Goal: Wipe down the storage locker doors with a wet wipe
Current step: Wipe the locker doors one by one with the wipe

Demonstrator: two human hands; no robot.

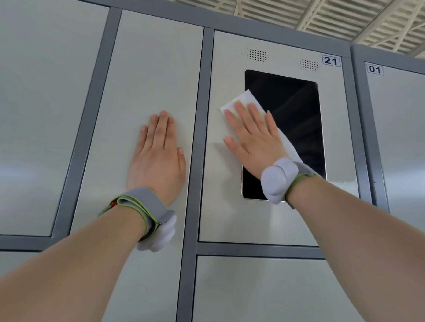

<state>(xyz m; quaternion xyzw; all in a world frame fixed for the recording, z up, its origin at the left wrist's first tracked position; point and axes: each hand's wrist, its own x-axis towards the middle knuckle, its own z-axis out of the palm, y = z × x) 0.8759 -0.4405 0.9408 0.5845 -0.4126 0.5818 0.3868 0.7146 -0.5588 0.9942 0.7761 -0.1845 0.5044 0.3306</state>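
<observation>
A white wet wipe [243,100] lies flat against the locker door numbered 21 [272,219], overlapping the left edge of its black screen [298,120]. My right hand [252,140] presses on the wipe with fingers spread, pinning it to the door. My left hand [158,156] rests flat, fingers together, on the pale grey door [152,61] to the left and holds nothing. Both wrists wear grey straps.
Dark grey frame bars [200,136] separate the doors. A door numbered 01 [408,125] is at the far right, another door [273,297] sits below door 21, and one more [38,104] is at the far left. A slatted ceiling [334,15] shows above.
</observation>
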